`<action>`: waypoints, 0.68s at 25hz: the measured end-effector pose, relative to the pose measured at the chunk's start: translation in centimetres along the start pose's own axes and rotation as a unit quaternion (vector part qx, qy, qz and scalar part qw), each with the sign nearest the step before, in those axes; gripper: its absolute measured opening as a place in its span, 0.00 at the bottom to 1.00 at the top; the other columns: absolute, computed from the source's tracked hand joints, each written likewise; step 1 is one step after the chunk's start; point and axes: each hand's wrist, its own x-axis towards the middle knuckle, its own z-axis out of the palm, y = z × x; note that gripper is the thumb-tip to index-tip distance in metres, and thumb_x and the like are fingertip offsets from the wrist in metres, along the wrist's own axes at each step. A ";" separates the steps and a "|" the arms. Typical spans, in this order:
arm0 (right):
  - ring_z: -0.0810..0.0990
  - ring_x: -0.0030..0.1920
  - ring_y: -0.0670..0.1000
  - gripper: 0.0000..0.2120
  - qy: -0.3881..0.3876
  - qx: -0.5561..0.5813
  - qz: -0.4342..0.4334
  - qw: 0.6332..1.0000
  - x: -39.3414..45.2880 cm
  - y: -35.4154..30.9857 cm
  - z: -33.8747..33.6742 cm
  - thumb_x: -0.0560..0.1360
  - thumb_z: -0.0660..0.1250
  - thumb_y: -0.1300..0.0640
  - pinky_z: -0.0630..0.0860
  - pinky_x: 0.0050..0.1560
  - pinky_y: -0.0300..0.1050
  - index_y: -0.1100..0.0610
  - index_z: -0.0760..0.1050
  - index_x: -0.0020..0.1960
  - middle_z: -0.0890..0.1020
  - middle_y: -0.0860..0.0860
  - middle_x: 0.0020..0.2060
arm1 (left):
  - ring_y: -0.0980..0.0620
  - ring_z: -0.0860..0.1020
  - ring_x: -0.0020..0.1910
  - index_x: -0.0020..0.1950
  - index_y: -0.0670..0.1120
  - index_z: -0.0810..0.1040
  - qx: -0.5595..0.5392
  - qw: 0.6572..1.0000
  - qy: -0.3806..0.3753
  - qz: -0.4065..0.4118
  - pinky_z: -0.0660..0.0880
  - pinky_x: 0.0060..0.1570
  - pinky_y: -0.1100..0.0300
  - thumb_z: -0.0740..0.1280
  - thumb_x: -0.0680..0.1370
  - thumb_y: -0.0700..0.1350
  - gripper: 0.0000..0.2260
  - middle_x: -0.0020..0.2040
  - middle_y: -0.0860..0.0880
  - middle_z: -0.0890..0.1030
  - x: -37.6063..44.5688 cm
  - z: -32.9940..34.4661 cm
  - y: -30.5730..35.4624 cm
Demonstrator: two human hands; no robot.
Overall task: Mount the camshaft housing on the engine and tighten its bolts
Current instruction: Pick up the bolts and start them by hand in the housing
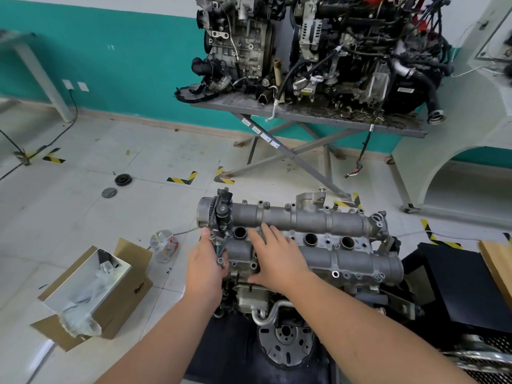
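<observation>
Open floor (83,189) lies left of the engine (249,297), broken only by a cardboard box (110,309); a black mat (471,286) crowds its right.

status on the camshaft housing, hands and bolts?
Left hand grips a bunch of bolts. Right hand flat, fingers spread, on camshaft housing. Housing sits on the engine. Nothing in the way.
</observation>
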 end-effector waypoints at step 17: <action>0.71 0.67 0.43 0.25 0.108 0.291 0.055 0.949 -2.6 0.8 -5.5 0.79 0.67 0.53 0.64 0.72 0.43 0.51 0.67 0.75 0.75 0.45 0.68 | 0.53 0.60 0.19 0.36 0.46 0.72 -0.008 0.993 -0.087 -0.076 0.56 0.23 0.61 0.56 0.82 0.63 0.25 0.24 0.49 0.68 -0.9 2.2 0.0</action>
